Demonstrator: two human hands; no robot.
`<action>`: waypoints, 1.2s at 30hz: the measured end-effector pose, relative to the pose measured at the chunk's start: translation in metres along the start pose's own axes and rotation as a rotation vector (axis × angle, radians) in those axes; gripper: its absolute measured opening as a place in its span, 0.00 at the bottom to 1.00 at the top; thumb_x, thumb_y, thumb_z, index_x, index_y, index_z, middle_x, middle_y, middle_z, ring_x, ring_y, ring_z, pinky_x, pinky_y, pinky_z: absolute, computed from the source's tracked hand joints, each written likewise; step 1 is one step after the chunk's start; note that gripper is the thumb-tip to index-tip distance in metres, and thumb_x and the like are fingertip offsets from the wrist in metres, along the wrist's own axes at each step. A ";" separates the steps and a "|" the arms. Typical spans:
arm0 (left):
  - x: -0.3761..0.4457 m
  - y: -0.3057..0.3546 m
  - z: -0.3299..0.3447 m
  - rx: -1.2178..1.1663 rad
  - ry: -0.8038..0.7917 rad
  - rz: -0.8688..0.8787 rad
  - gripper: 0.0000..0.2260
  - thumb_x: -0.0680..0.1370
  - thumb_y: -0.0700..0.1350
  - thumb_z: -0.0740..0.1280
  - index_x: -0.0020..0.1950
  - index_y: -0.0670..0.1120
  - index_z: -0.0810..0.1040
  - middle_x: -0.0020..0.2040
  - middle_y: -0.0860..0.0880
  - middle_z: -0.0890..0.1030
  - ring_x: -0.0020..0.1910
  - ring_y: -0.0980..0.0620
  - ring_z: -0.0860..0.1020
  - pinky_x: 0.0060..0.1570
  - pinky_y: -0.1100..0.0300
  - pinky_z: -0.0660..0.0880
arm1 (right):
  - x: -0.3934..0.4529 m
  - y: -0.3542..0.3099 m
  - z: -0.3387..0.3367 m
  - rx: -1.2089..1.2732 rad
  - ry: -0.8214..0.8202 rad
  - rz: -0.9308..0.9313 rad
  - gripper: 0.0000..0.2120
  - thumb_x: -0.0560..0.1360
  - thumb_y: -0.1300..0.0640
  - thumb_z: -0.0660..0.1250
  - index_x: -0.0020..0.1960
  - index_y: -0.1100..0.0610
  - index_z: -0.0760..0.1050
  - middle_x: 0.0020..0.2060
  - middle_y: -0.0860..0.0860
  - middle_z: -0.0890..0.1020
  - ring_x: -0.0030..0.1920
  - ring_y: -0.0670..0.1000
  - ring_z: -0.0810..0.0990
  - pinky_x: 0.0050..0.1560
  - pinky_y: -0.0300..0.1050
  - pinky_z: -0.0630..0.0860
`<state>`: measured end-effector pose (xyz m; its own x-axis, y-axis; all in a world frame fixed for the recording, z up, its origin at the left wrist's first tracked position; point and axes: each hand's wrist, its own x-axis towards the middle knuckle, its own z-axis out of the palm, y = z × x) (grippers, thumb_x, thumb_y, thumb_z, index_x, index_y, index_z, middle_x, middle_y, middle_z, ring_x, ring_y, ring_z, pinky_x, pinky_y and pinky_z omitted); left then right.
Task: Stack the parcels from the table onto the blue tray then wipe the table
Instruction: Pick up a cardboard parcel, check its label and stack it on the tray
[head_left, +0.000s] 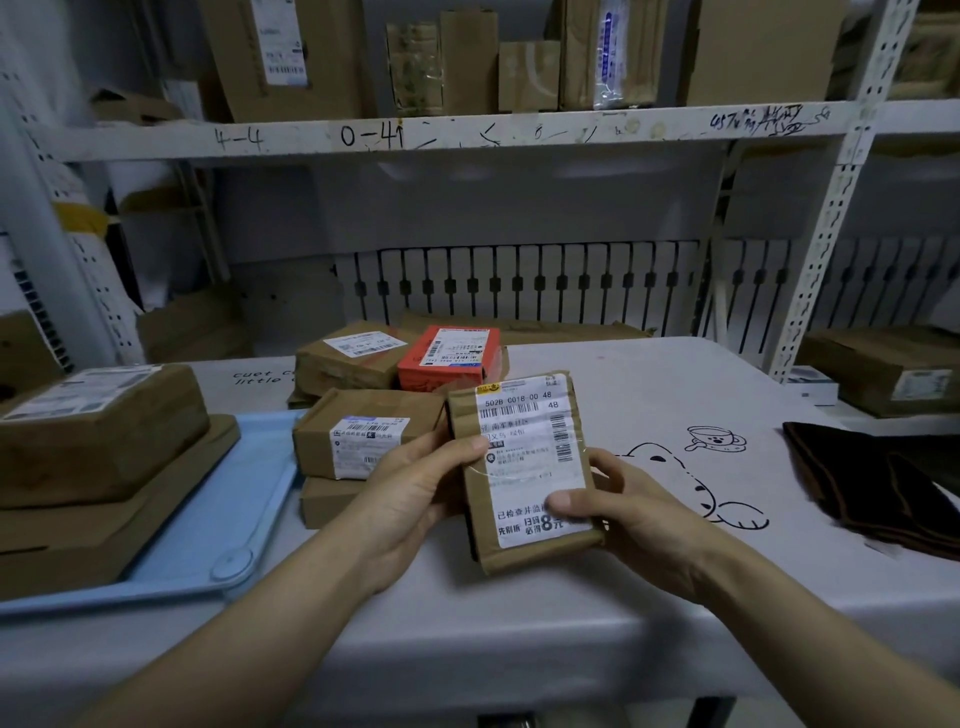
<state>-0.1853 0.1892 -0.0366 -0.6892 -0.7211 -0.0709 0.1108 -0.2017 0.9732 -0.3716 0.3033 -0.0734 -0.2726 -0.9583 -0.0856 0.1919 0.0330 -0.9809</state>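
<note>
Parcel in hand: flat rectangular brown-paper parcel with a white shipping label (524, 470), held above the table edge at centre frame, label up. Both your hands grasp it. Left hand (415, 499) clamps the parcel's left long edge, thumb on top near the label, fingers presumably underneath (hidden). Right hand (618, 512) pinches the lower right corner, thumb on the label, fingers curled round the right edge.

Key relation: the light-blue plastic tray (228, 519) lies to the left of the grip, lower left of frame. Parcel's long axis runs roughly top-to-bottom in frame, tilted slightly, top end leaning left. Your left hand is the nearer one to the tray.

Tray contents: two-level stack. Wide flat brown cardboard box (104, 530) at the bottom, thick brown-paper-wrapped parcel w/ white label (98, 431) on top. Right part of the tray floor is bare.

Judgement: next move is a leftward carry, approx. across the tray's right rim, then set-down on the stack or the bare floor. Left hand leads; right hand can let go early.

Obstacle: small brown cardboard box w/ white label (363, 434) sits on another brown box (324, 501), just beside the tray's right rim and touching or nearly touching your left hand. Lift clear of it before traversing.

Still on the white printed tablecloth (675, 395), upper centre: orange-red box (449, 358) and brown wrapped parcel (348, 356). Dark folded cloth (872, 486) lies at right of frame, prob. for the wipe; not yet needed.
</note>
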 end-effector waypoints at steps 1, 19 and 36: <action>0.000 0.000 0.001 -0.001 0.002 0.003 0.14 0.77 0.40 0.68 0.62 0.46 0.81 0.56 0.47 0.85 0.57 0.49 0.83 0.61 0.51 0.76 | 0.000 0.000 0.000 -0.001 0.004 -0.012 0.36 0.58 0.62 0.80 0.65 0.60 0.73 0.57 0.58 0.84 0.58 0.60 0.83 0.66 0.61 0.74; -0.002 0.010 0.007 0.561 0.139 0.395 0.43 0.71 0.39 0.76 0.79 0.56 0.56 0.74 0.59 0.63 0.71 0.59 0.64 0.64 0.64 0.68 | -0.006 -0.012 -0.005 -0.256 0.163 -0.274 0.39 0.57 0.66 0.77 0.65 0.48 0.72 0.54 0.53 0.81 0.45 0.42 0.83 0.37 0.38 0.80; 0.000 0.016 -0.003 0.481 -0.037 0.106 0.42 0.72 0.30 0.71 0.76 0.62 0.59 0.53 0.51 0.84 0.47 0.57 0.84 0.41 0.58 0.82 | -0.018 -0.030 -0.001 -0.516 0.227 -0.441 0.48 0.53 0.49 0.85 0.69 0.39 0.68 0.61 0.45 0.75 0.55 0.42 0.77 0.57 0.43 0.78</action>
<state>-0.1810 0.1841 -0.0221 -0.7182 -0.6950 0.0337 -0.1548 0.2069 0.9660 -0.3729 0.3199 -0.0426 -0.4222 -0.8325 0.3588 -0.4365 -0.1602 -0.8853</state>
